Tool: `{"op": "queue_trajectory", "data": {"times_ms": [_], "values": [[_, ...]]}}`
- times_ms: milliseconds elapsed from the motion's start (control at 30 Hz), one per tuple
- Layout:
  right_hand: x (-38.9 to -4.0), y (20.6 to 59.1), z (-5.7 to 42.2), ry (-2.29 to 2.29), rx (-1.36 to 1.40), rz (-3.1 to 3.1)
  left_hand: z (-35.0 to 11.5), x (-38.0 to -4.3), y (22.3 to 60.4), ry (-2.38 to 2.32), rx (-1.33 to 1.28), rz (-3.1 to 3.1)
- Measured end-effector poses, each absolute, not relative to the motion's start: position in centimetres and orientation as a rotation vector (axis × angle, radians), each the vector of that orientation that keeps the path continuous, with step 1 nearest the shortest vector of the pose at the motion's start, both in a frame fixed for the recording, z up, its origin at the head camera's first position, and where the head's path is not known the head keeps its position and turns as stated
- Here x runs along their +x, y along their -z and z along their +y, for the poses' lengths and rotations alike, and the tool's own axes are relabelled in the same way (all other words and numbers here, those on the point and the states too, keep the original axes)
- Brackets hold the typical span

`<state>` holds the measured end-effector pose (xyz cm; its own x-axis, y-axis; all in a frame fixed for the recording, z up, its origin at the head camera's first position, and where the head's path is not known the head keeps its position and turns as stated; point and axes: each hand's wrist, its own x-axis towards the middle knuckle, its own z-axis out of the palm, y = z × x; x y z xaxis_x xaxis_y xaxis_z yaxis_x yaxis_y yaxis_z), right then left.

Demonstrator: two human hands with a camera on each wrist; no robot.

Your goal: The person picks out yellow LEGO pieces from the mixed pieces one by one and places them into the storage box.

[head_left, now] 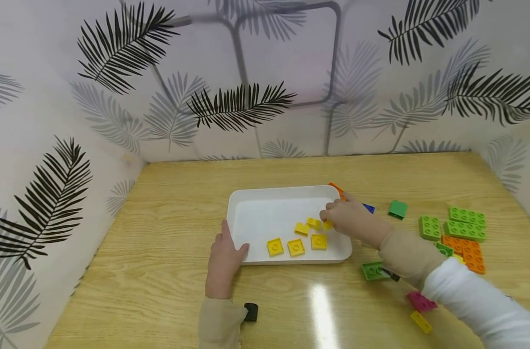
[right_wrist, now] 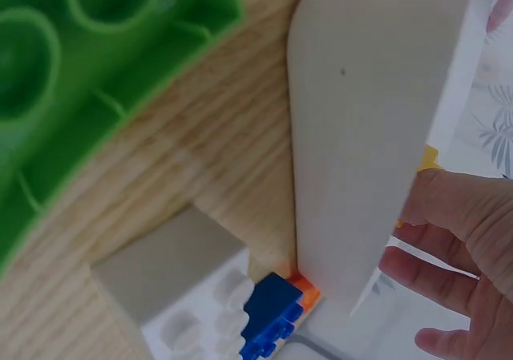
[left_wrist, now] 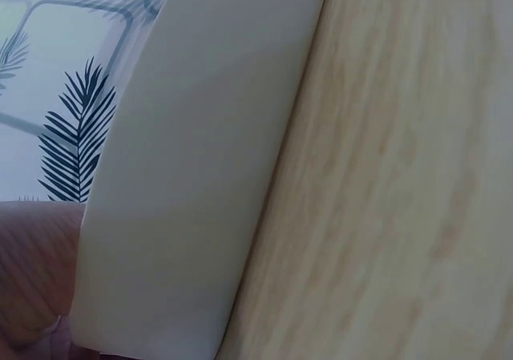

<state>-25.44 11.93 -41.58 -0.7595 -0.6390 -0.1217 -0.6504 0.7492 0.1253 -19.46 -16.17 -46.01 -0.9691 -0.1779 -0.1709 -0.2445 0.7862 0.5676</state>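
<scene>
A white tray lies on the table, with several yellow toy bricks inside it, some of them square. My left hand holds the tray by its near left corner, thumb over the rim and index finger along the outer side. Its wall fills much of the left wrist view. Over the tray's right side, my right hand pinches a small yellow brick, partly hidden by the fingers. In the right wrist view, yellow shows just past the fingers, above the rim.
Right of the tray lie a dark green brick, a green brick, light green bricks, orange bricks, a pink brick and a yellow brick. White and blue bricks stand beside the tray.
</scene>
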Motion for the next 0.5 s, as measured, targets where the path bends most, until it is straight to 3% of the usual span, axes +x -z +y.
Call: {"op": "queue_trajectory", "data": {"times_ms": [500], "values": [[-25.4,43.4,11.6,-0.328,-1.102,2.879,-16.1,-19.4,46.1,-0.947,-0.340,2.872]]}}
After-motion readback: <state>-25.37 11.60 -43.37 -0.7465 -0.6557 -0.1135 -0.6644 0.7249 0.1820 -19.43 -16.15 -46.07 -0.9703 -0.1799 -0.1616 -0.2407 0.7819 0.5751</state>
